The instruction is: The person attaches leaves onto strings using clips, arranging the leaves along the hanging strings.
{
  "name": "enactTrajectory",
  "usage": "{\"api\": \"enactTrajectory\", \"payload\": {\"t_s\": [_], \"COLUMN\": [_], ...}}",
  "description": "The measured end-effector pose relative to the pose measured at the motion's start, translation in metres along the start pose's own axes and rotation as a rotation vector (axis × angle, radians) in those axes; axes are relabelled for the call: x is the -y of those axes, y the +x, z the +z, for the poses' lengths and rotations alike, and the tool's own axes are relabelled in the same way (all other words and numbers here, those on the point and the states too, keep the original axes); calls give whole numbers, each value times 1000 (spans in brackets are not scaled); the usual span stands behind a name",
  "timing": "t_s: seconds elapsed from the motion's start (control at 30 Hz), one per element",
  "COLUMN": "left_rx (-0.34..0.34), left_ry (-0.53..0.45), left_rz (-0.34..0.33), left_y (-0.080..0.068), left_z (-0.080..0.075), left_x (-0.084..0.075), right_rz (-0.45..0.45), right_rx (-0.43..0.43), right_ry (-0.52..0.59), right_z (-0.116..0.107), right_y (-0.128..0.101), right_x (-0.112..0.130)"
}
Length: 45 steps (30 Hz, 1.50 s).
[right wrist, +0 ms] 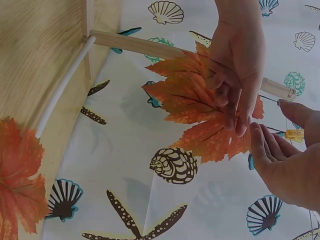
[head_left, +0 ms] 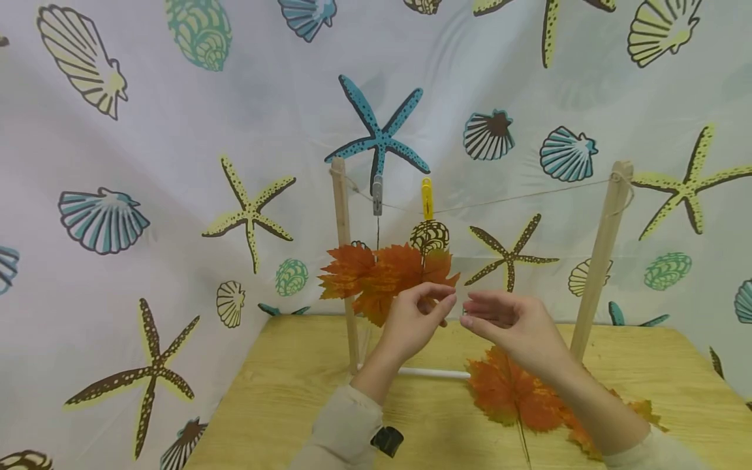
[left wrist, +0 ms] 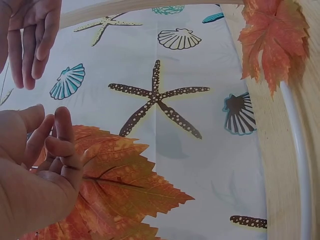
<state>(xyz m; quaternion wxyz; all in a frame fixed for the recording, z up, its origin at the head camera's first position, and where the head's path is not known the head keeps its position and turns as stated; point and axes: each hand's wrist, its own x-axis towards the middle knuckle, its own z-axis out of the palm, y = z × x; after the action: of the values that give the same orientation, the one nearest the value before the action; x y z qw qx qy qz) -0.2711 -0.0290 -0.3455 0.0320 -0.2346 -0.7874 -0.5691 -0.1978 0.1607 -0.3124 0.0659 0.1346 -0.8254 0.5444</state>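
L hand (head_left: 414, 320): empty as far as visible, fingers loosely bent, thumb apart from them, in front of the hanging orange-red jagged-edged leaves (head_left: 405, 264); can't tell if it touches them. R hand (head_left: 523, 326): also empty as far as visible, fingers nearly straight, thumb apart, just R of L hand w/ fingertips facing it & a small gap btwn in the head view

Hanging leaves are below a thin tan twine line (head_left: 523, 198), near the L-side upright wooden post (head_left: 341, 209); a dark stem runs up to the grey plastic clothespin (head_left: 378, 199), & the yellow plastic clothespin (head_left: 427, 198) sits beside it, over the leaves' R part. Line's other end is tied to the R-side upright wooden post (head_left: 599, 261)

More orange-red leaves w/ a dark stem (head_left: 499, 391) lie on the light wood-grain tabletop (head_left: 282, 391), below R hand & partly under its forearm. White round rod (head_left: 435, 373) runs low btwn the posts. Bkgd: white cloth w/ starfish & shell prints (head_left: 188, 163)
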Motion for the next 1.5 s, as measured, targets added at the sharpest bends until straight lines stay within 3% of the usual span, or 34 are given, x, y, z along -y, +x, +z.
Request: {"api": "enactTrajectory", "payload": {"t_s": [0.23,0.5,0.87,1.2,1.5], "left_rx": [16,40,56,81,118], "left_ry": [-25,-22,-47,-8,-21], "left_rz": [22,2,-43,-8,-31], "left_y": [1,-2,-9,-14,-17], "left_z": [3,6,15,26,33], "left_x": [3,3,9,18,20], "right_rz": [19,57,41,2,17], "right_rx": [-9,-21,-21,-32,-37], "right_ry": [24,54,65,104,61], "right_z": [2,4,9,23,15], "right_y": [-10,-19,-27,-34,-43], "right_x": [-3,-10,-27,-38,-43]}}
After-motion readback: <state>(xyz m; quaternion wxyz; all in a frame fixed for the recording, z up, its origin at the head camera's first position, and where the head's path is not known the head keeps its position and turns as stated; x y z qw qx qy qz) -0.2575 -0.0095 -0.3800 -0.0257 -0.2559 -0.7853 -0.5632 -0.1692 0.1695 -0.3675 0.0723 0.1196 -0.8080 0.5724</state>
